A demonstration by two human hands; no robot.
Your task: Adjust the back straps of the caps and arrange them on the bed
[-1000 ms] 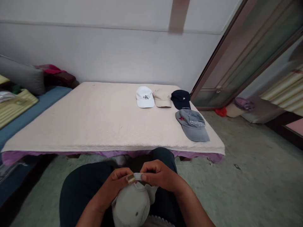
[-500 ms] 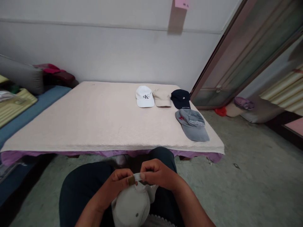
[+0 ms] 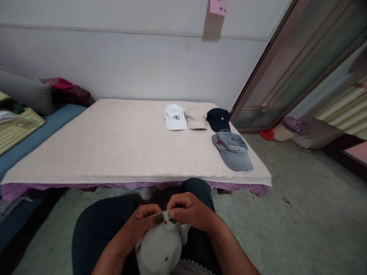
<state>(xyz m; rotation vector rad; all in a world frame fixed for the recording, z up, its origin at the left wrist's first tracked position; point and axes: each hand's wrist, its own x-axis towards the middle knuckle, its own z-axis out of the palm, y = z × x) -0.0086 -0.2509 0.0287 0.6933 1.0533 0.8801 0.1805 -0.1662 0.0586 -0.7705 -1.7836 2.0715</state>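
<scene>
A light grey cap (image 3: 160, 248) rests at my lap, its back strap raised between both hands. My left hand (image 3: 145, 221) pinches the strap at a brownish metal-looking buckle (image 3: 158, 218). Pinched in my right hand (image 3: 189, 212) is the pale end of the strap (image 3: 166, 215), just right of the buckle. On the bed ahead lie a white cap (image 3: 175, 117), a beige cap (image 3: 196, 118) and a navy cap (image 3: 219, 119) side by side, with a grey-blue cap (image 3: 234, 151) in front of the navy one.
The low bed (image 3: 114, 149) has a cream cover and a purple cloth edge. A grey cushion (image 3: 25, 89) and a blue surface (image 3: 64, 116) are at the left. A sliding door (image 3: 275, 65) stands right, with a red item (image 3: 267, 134) on the floor.
My right hand has shifted slightly left toward the buckle, and less of the pale strap shows between the hands. More of the buckle is visible. The caps on the bed have not moved.
</scene>
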